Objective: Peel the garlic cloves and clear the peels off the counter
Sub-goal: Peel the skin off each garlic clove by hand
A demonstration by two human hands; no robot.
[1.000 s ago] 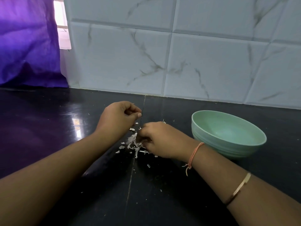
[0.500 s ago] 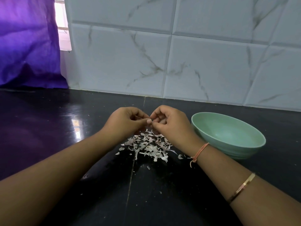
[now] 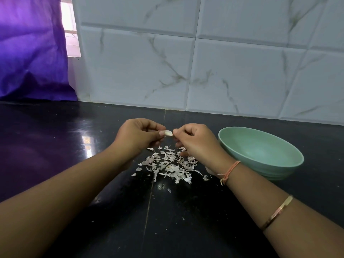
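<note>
dark glossy surface [image 3: 55, 146] under both hands. left hand [image 3: 137, 135] and right hand [image 3: 197, 144] pinch one garlic clove [image 3: 168, 133] between them. peel pile [image 3: 169, 163] directly below hands, not cleared. green bowl [image 3: 260, 153] beside right hand, looks empty.

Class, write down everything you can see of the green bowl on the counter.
The green bowl is pale mint, round and wide, matt like plastic, with faint ridges round its lower outer wall. It stands upright on the black counter, just right of the right hand, apart from the peels. The inside that shows holds nothing.
</note>
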